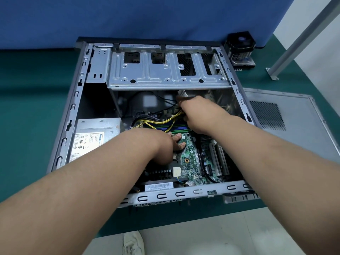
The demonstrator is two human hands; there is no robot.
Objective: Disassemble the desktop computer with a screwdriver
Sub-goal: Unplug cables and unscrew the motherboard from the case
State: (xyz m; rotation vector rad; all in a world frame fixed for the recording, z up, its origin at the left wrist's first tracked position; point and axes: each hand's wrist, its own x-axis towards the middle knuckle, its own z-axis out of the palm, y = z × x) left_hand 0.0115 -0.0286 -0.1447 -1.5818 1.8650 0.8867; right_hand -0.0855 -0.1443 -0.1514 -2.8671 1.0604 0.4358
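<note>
Right now the computer case (pixel 73 115) lies on its side on the green table (pixel 27 107), open side up, back edge against the blue partition (pixel 128 17). Everything below is placed relative to that case.

Inside the case:
- green circuit board (pixel 190 153) on the floor, nearer the right half
- grey power supply (pixel 93 138) in the left part, label facing up
- metal drive cage (pixel 165 70) across the far end
- yellow and black wires (pixel 156 122) running from the power supply side toward the middle

Left hand (pixel 165 148): reaches in over the near left, fingers laid out fairly straight, tips pressing on the circuit board. Holds nothing that I can see.

Right hand (pixel 198 113): deeper in, just under the drive cage edge, fingers curled round a white plug (pixel 181 94) at the end of the wire bundle. Grip itself is partly hidden behind the knuckles.

Outside the case:
- grey side panel (pixel 287 122) flat on the table, just right of the case
- cooler with fan (pixel 241 48) beyond the far right corner, against the partition
- grey metal leg (pixel 294 46) further right of that
- shoe (pixel 133 242) on the floor below the near edge

Can't spot a screwdriver in view.
</note>
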